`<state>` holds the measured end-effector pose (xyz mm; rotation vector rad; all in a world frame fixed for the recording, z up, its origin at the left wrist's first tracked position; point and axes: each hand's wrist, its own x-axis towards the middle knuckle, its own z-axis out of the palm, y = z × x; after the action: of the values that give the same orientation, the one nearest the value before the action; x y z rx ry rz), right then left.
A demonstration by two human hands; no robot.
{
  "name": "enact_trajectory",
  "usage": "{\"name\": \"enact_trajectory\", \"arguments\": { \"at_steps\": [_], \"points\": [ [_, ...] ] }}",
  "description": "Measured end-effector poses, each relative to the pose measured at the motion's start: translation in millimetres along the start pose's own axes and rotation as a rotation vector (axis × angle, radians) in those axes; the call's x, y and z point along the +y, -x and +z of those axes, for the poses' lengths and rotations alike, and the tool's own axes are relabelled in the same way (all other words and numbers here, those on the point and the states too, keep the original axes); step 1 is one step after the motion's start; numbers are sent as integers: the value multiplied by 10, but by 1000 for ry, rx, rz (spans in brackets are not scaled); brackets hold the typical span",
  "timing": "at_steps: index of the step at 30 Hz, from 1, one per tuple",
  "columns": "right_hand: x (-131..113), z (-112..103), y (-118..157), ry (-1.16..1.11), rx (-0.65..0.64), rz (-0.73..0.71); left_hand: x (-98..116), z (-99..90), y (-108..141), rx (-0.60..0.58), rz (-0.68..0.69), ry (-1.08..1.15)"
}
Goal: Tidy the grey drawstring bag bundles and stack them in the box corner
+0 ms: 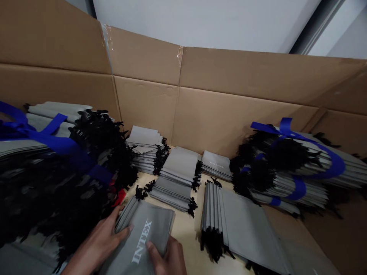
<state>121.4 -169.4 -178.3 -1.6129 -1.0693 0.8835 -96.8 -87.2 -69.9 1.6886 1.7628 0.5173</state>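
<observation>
My left hand (99,244) is curled against the left edge of a stack of grey drawstring bags (156,233), its fingers pressed to the folded sides. My right hand (169,258) grips the same stack from the near side, with the thumb lying on the top bag beside the white INTEX lettering. Both hands are closed on the stack, which sits on a pale tabletop (183,229). Black cords (141,193) bunch at the stack's far end. Just past my left hand, a small red scrap (119,197) pokes out, too hidden to tell what it is.

To my left lies a big bundle of bags (37,130), tied with a blue strap (48,137). Ahead stand three shorter stacks (174,172). To my right, a long fanned row of bags (243,225) lies close by, and a second strapped bundle (289,183) sits beyond it. Taped cardboard sheets (223,114) stand behind everything.
</observation>
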Motion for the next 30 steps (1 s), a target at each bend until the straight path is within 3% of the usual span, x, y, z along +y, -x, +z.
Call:
{"name": "enact_trajectory", "arguments": {
  "at_steps": [3, 6, 10, 13, 20, 25, 30],
  "points": [
    [-138, 68, -94, 17, -48, 11, 18, -9, -105, -15, -32, -122],
    [-298, 152, -194, 38, -54, 12, 7, 71, -98, 128, -22, -314],
    [-479, 237, -284, 42, -55, -34, -89, 278, 149, 488, 379, -408],
    [-564, 258, -294, 11, -74, -28, -214, 451, 298, 472, 653, -491],
    [-701, 161, -266, -170, -200, -65, -343, 643, 170, 566, 797, -756],
    [-467, 114, -177, -55, -81, -87, -366, 633, 130, 534, 835, -867],
    [-35, -21, 27, -105, -31, 38, -441, 613, 92, 525, 889, -861]
  ]
}}
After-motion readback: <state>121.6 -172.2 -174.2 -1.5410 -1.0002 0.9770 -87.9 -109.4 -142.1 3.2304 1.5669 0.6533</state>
